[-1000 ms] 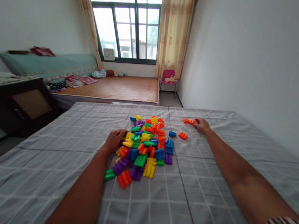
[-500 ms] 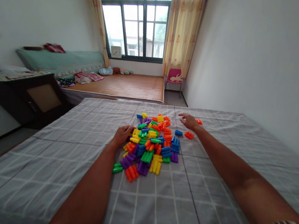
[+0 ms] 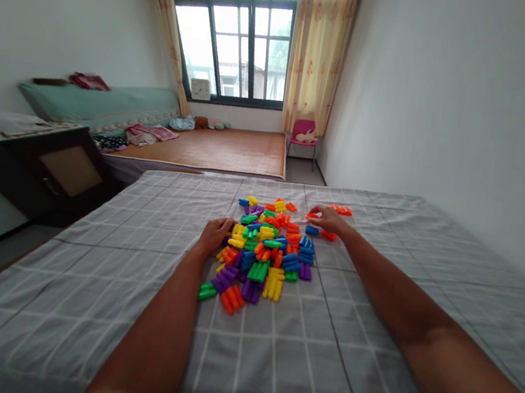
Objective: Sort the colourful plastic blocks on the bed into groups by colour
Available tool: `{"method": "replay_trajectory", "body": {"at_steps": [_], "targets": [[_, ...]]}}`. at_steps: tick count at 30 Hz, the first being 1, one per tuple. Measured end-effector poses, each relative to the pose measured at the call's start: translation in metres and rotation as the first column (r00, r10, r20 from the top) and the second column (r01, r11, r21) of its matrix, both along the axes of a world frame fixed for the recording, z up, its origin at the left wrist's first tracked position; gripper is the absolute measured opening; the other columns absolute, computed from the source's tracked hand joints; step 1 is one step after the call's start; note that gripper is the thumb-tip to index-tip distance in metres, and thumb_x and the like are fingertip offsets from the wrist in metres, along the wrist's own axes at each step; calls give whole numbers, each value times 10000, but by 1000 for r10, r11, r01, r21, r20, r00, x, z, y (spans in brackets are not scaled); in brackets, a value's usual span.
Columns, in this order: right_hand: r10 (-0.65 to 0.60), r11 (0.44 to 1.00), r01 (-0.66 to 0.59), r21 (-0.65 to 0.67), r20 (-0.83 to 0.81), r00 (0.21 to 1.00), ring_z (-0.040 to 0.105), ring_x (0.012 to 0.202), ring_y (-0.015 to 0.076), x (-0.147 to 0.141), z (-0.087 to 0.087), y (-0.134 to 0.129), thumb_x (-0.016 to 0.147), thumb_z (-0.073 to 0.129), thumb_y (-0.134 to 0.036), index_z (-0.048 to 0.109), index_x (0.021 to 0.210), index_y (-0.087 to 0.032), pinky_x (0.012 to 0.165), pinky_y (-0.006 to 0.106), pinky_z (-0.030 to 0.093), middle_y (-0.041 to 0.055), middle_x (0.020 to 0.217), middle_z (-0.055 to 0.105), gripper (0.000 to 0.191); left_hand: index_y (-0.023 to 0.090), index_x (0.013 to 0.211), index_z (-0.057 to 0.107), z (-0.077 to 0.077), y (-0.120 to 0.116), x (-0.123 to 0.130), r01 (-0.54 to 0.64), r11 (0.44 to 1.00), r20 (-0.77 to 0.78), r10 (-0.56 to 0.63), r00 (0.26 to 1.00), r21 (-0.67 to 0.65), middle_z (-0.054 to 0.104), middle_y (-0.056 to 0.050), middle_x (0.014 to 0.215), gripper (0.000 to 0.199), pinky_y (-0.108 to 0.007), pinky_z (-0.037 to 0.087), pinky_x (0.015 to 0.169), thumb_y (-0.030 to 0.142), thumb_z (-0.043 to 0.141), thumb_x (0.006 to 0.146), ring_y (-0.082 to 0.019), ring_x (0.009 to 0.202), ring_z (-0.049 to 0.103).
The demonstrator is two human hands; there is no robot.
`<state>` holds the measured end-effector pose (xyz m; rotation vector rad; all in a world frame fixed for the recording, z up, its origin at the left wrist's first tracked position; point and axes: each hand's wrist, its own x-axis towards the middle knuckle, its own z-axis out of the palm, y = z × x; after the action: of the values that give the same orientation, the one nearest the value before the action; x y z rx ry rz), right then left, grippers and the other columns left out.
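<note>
- The right hand's grip (image 3: 331, 220) is closed by the fingertips around an orange block (image 3: 311, 216), just to the right of the pile's far part.
- The left hand (image 3: 215, 234) rests at the pile's left edge, fingers against it beside the yellow blocks (image 3: 237, 242); I cannot tell whether its grip is grasping one.
- The pile of blocks (image 3: 263, 253), in orange, yellow, green, blue and purple, lies between the hands on a grey checked cloth (image 3: 318, 358).
- A blue block (image 3: 312, 230) lies just nearer than the right hand, with another orange block (image 3: 329, 236) beside it, close to the wrist.
- Beyond the right hand, a short row of orange blocks (image 3: 340, 210) lies apart from the pile.
- At the pile's near left corner lies a green block (image 3: 207, 291).
</note>
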<state>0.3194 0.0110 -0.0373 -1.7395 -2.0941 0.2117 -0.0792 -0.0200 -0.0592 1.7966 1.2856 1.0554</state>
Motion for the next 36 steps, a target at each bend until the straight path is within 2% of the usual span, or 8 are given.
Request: {"method": "replay_trajectory", "body": {"at_steps": [5, 9, 13, 17, 21, 27, 30, 36], "targets": [[-311, 948, 313, 56, -46, 949, 662, 848, 193, 61, -13, -24, 748, 698, -422, 657, 871, -189, 738, 273, 484, 56, 931, 721, 266, 127, 913, 742, 0, 1, 0, -23, 999, 7, 23, 1000, -22, 742, -70, 838, 553, -260, 478, 663, 607, 484, 815, -203, 770, 654], [-464, 885, 462, -51, -173, 869, 652, 762, 195, 98, -23, -39, 687, 716, -497, 644, 807, -186, 645, 272, 485, 47, 831, 709, 341, 135, 932, 740, 0, 1, -1, -17, 999, 23, 17, 1000, -40, 746, -68, 846, 569, -264, 490, 664, 634, 503, 797, -211, 778, 663], [-386, 920, 299, -253, -458, 801, 657, 750, 185, 117, -26, -45, 621, 774, -467, 643, 1042, -158, 582, 258, 499, 97, 1010, 707, 538, 128, 935, 735, 3, -1, -2, -21, 997, 31, 23, 999, -73, 748, -71, 856, 570, -271, 503, 664, 634, 516, 787, -213, 772, 671], [-263, 953, 106, -285, -595, 760, 660, 797, 174, 125, -26, -45, 598, 797, -340, 647, 1098, -165, 595, 232, 510, 117, 1139, 677, 550, 131, 937, 732, 8, -4, 0, -31, 995, 38, 35, 999, -98, 749, -68, 865, 549, -273, 512, 653, 618, 533, 777, -214, 776, 679], [-296, 944, 131, -303, -602, 742, 645, 713, 153, 129, -31, -44, 631, 778, -331, 674, 1030, -158, 542, 215, 487, 102, 1041, 707, 447, 130, 940, 727, 12, -8, 2, -24, 993, 42, 29, 999, -116, 750, -68, 861, 546, -274, 509, 631, 615, 537, 773, -219, 774, 679], [-520, 828, 529, -188, -611, 597, 663, 749, 182, 144, -35, -22, 696, 729, -408, 652, 1009, -135, 575, 260, 507, 117, 978, 716, 422, 128, 932, 733, 14, -9, 2, -24, 996, 3, 25, 1000, -91, 746, -67, 837, 558, -273, 499, 641, 623, 521, 783, -222, 777, 665], [-569, 782, 616, -93, -510, 645, 673, 833, 210, 156, -31, -2, 685, 740, -382, 663, 939, -131, 709, 309, 528, 114, 962, 720, 366, 129, 931, 735, 14, -9, 2, -23, 995, 15, 24, 1000, -99, 748, -71, 845, 570, -276, 500, 647, 635, 527, 771, -227, 781, 666], [-599, 771, 637, 15, -324, 732, 676, 901, 237, 157, -36, 20, 709, 716, -366, 683, 958, -139, 818, 333, 511, 115, 968, 725, 339, 133, 940, 734, 9, -8, 2, -22, 994, 44, 27, 999, -108, 746, -69, 830, 592, -281, 507, 659, 658, 530, 761, -227, 780, 670]]}}
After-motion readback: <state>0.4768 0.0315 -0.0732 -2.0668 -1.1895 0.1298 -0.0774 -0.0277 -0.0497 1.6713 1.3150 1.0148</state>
